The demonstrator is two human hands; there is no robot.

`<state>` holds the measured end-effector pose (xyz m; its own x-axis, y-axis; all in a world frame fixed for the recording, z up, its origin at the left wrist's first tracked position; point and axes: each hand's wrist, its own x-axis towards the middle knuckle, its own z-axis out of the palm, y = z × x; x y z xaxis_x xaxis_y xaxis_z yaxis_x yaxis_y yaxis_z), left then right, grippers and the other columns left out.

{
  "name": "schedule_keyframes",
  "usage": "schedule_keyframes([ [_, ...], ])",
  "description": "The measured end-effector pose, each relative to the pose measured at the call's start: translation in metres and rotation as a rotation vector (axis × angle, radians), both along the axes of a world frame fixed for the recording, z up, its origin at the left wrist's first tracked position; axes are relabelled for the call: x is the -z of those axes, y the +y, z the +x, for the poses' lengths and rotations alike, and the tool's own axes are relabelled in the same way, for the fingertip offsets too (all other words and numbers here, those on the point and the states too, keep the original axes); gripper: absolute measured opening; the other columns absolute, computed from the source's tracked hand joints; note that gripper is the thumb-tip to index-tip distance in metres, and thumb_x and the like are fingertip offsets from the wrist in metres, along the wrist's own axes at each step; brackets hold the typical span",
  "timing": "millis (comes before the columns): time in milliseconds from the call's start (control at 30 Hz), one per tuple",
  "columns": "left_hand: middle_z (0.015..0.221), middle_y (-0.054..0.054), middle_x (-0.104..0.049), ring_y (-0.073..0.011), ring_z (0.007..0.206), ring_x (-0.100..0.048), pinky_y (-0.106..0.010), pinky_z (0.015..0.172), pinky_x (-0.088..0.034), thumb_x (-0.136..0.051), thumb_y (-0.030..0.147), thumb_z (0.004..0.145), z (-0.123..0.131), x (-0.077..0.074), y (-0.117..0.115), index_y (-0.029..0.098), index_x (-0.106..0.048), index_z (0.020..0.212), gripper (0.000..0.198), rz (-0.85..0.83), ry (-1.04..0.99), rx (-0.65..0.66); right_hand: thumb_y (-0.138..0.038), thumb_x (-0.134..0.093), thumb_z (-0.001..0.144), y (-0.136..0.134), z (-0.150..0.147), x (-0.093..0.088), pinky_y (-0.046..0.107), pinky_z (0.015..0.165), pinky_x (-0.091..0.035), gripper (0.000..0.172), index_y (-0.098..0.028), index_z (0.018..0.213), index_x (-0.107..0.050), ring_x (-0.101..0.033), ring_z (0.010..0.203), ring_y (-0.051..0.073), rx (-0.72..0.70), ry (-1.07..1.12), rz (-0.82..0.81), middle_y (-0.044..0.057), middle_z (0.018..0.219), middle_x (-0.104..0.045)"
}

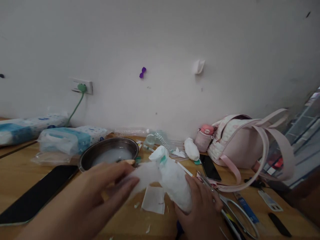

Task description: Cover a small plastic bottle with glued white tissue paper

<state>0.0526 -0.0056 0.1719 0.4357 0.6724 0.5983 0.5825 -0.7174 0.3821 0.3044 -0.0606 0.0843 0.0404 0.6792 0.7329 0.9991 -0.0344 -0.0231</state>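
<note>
My right hand (200, 206) grips a lumpy shape wrapped in white paper (172, 180) with a green patch near its top, holding it tilted above the wooden table (22, 170). My left hand (100, 190) pinches a loose sheet of the white wrapping at the shape's left side. A small white paper square (153, 199) lies on the table just under the wrapped shape. A metal bowl (108, 155) holding cloudy liquid sits right behind my left hand.
A dark phone (37, 195) lies at the left, another phone (209, 167) near a pink bag (240, 143). Scissors (235, 210) lie beside my right hand. Tissue packs (70, 138), a second white wrapped lump (192, 149) and a pink bottle (203, 137) stand by the wall.
</note>
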Motion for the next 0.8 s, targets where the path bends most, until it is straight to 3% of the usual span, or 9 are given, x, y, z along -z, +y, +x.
schedule_keyframes([
  [100,0.055,0.008,-0.059,-0.0101,0.052,-0.056,-0.017,0.048,-0.041,-0.046,0.049,0.088,0.008,-0.017,0.015,0.023,-0.06,0.068,0.036,-0.113,-0.03,-0.026,-0.022,-0.061,0.067,-0.003,-0.006,0.01,0.05,0.086,-0.031,0.061,-0.022,0.125,-0.041,-0.06,0.103,0.035,-0.023,0.057,-0.031,0.013,0.113,-0.065],
  [233,0.055,0.004,-0.059,-0.0149,0.056,-0.055,-0.022,0.051,-0.037,-0.038,0.047,0.086,0.027,-0.01,0.022,0.022,-0.059,0.064,0.04,-0.184,0.093,-0.084,-0.022,-0.058,0.064,-0.004,-0.01,0.024,0.049,0.086,-0.031,0.061,-0.026,0.123,-0.044,-0.062,0.101,0.034,-0.068,0.132,-0.021,0.01,0.112,-0.067],
  [433,0.056,0.003,-0.062,-0.0162,0.053,-0.052,-0.031,0.062,-0.034,-0.045,0.033,0.087,0.05,0.008,0.018,0.021,-0.054,0.065,0.027,-0.048,0.232,-0.118,-0.019,-0.055,0.058,-0.007,-0.017,0.025,0.05,0.083,-0.029,0.067,-0.026,0.123,-0.041,-0.065,0.095,0.034,-0.071,0.112,-0.012,0.01,0.107,-0.07],
  [567,0.06,0.003,-0.064,-0.0169,0.052,-0.053,-0.035,0.065,-0.03,-0.042,0.034,0.092,0.051,0.011,0.019,0.02,-0.053,0.069,0.028,0.022,0.257,-0.16,-0.017,-0.053,0.059,-0.009,-0.021,0.023,0.051,0.082,-0.028,0.067,-0.025,0.124,-0.039,-0.066,0.094,0.034,-0.037,0.076,-0.019,0.013,0.106,-0.07],
  [800,0.055,0.003,-0.06,-0.019,0.051,-0.057,-0.034,0.064,-0.027,-0.048,0.033,0.092,0.052,0.017,0.025,0.021,-0.05,0.065,0.03,0.146,0.329,-0.222,-0.017,-0.053,0.062,-0.009,-0.02,0.026,0.05,0.083,-0.028,0.062,-0.029,0.122,-0.045,-0.065,0.098,0.033,-0.056,0.193,0.006,0.008,0.11,-0.07],
])
